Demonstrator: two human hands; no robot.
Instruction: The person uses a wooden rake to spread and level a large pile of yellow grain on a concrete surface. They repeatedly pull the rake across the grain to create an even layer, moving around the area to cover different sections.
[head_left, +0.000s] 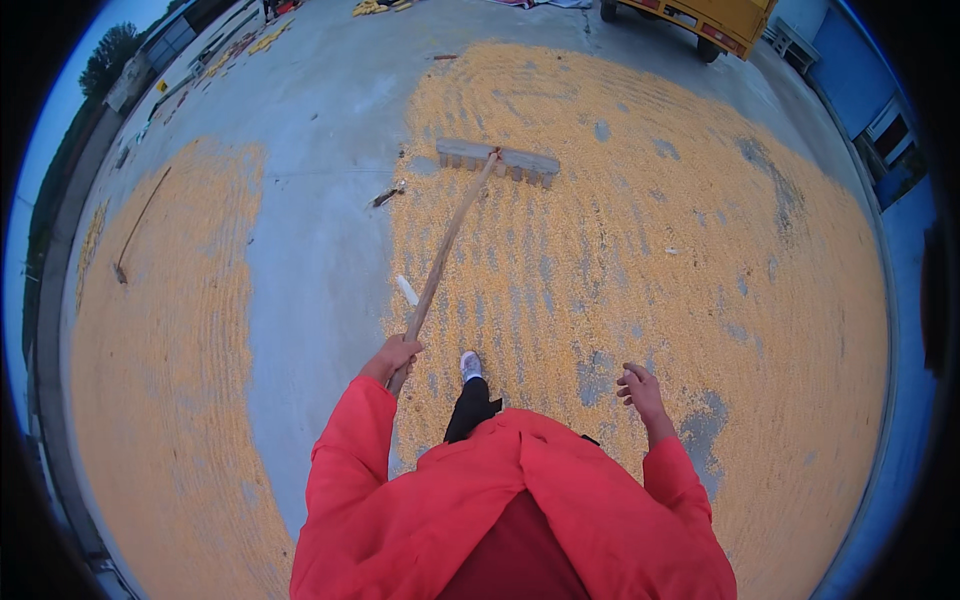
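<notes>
My left hand (397, 356) is wrapped round the wooden handle of a rake (447, 243). The rake's wide wooden head (520, 160), with short blunt teeth, rests on a layer of yellow corn kernels (620, 250) ahead of me. Shallow furrows run through the kernels, with grey concrete showing between them. My right hand (637, 389) hangs free over the corn on the right, its fingers loosely apart and nothing in them. Below the handle's grip, one shoe (470, 364) stands on the kernels.
Another strip of corn (180, 360) lies to the left, with a long thin-handled tool (140, 227) on it. Bare concrete (315, 250) separates the two. A dark stick-like scrap (388, 194) lies near the rake head. A yellow vehicle (700, 22) stands at the far right, before blue walls.
</notes>
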